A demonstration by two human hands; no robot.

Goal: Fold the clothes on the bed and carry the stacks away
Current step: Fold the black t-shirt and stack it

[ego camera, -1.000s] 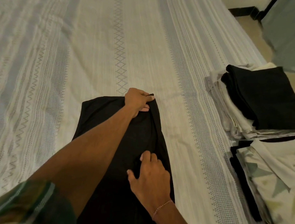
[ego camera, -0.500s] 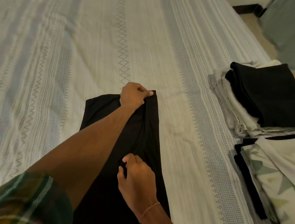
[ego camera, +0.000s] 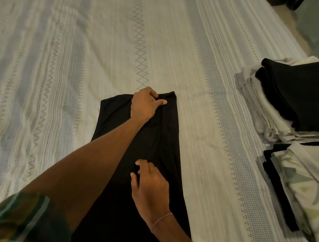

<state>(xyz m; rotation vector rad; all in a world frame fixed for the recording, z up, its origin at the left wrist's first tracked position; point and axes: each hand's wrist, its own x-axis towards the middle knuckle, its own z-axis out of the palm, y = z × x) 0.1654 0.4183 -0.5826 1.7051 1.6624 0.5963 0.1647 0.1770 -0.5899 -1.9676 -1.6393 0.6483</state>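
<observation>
Bedspread (ego camera: pixel 194 49): folded stacks (ego camera: pixel 293 101) right of garment (ego camera: pixel 169 132).

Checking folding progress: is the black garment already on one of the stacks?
No. The black garment lies flat mid-bed under both hands, apart from the folded stacks at the bed's right edge.

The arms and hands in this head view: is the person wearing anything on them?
Both forearms are bare. The left hand has nothing on it; higher up that arm, a short sleeve with green, yellowish and pale stripes covers the upper arm. The right hand has a thin, twisted bracelet around the wrist, pinkish and pale. No rings or watch show.
</observation>
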